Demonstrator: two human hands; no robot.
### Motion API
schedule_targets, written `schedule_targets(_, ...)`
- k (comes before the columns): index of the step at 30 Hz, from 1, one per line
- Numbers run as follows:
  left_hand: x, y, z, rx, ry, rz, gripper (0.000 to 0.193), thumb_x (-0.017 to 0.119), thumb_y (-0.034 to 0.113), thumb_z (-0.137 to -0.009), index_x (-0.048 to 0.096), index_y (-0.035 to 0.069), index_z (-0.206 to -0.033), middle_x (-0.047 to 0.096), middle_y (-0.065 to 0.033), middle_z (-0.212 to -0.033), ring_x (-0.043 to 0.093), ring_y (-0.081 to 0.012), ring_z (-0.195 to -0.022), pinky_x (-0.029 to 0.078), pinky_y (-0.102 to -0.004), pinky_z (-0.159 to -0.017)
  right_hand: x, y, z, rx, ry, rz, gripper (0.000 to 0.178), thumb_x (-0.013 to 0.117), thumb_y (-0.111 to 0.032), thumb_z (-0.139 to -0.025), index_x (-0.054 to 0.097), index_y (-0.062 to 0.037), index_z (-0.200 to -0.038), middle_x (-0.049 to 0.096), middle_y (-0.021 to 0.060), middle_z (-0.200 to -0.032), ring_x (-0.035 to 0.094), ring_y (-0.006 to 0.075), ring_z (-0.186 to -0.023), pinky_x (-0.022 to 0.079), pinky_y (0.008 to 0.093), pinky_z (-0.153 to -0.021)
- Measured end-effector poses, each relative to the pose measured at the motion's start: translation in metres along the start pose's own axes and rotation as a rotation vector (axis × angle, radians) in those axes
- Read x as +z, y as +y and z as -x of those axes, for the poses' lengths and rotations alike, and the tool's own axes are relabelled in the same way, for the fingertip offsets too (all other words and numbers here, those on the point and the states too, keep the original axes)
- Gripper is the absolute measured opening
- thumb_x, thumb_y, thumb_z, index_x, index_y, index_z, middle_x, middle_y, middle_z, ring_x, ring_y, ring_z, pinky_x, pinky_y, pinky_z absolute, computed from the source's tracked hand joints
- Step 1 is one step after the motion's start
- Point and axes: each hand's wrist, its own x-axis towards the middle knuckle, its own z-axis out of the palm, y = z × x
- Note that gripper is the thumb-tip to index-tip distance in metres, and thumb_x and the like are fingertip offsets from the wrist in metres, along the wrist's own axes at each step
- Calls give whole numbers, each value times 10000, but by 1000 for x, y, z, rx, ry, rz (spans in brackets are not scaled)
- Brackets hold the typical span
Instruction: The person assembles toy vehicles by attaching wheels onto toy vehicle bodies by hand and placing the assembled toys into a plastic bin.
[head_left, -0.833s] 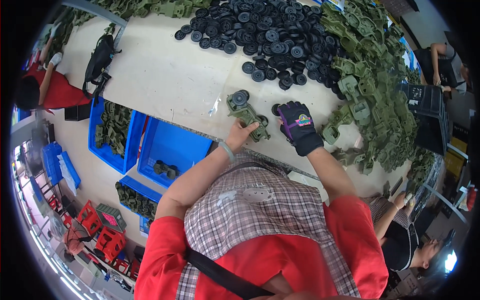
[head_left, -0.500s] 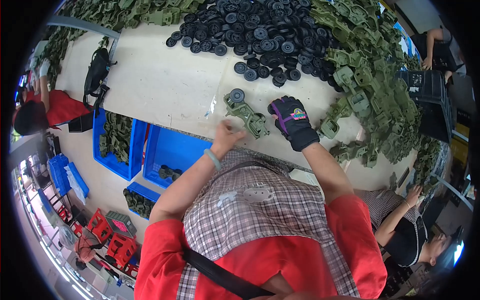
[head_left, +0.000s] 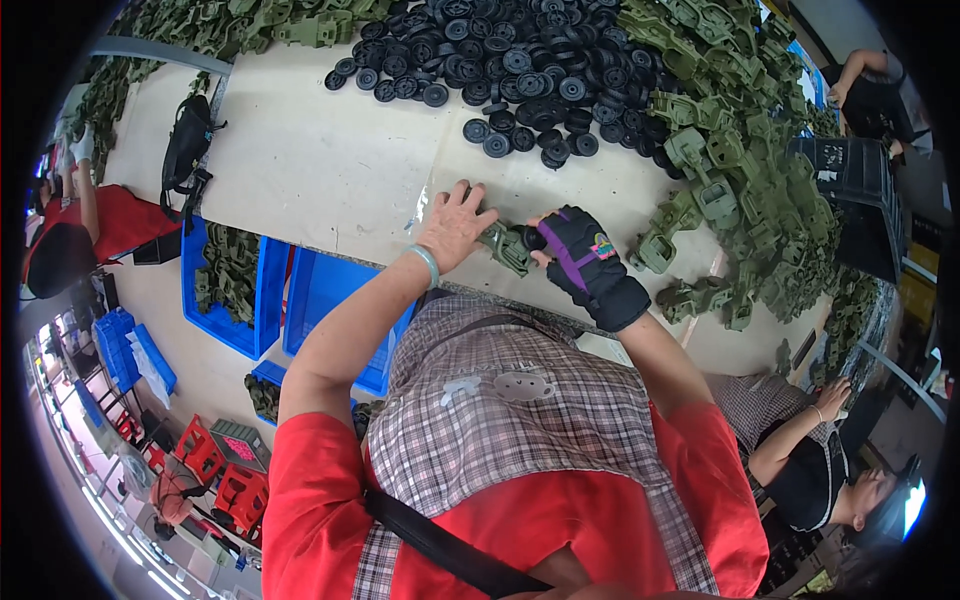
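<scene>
Olive-green plastic toy chassis (head_left: pixel 509 251) slants lengthwise, far-left to near-right; bare left hand (head_left: pixel 456 224) splayed over far end; black-gloved right hand (head_left: pixel 584 256) pinches round black wheel (head_left: pixel 534 239) at near end.

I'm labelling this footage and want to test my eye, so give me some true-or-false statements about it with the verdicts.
1. The right hand is gloved. True.
2. The left hand is gloved too. False: the left hand is bare, with a bracelet at the wrist.
3. Black wheels lie heaped on the table. True.
4. The black bag lies right of the black wheels. False: it lies left of them.
5. Both hands are at a green toy frame. True.
</scene>
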Motion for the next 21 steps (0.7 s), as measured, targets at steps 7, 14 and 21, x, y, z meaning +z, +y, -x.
schedule_targets(7, 2, 11, 4, -82, -9, -18, 601, 910, 307, -782, 649, 255, -1321, 465, -134, -1532, 438, -382, -1408, 419, -523, -1052, 1, 0, -9, -113, -215, 124, 429, 834, -215, -800, 731, -115, -1204, 705, 109, -1082, 670, 337, -1051, 529, 468, -941)
schedule_targets(14, 2, 13, 5, -93, 15, -24, 587, 914, 303, -777, 655, 259, -1302, 468, -133, -1534, 441, -375, -1407, 419, -511, -1040, -1, -5, -8, -132, -231, 184, 441, 838, -220, -784, 720, -127, -1198, 686, 98, -1046, 664, 322, -1009, 522, 465, -911)
schedule_targets(21, 0, 15, 3, -108, -14, -13, 574, 896, 292, -802, 655, 274, -1323, 465, -137, -1553, 429, -378, -1422, 417, -522, -1043, -5, -20, -12, -118, -228, 267, 450, 839, -232, -793, 716, -123, -1212, 686, 107, -1021, 668, 330, -994, 517, 464, -897)
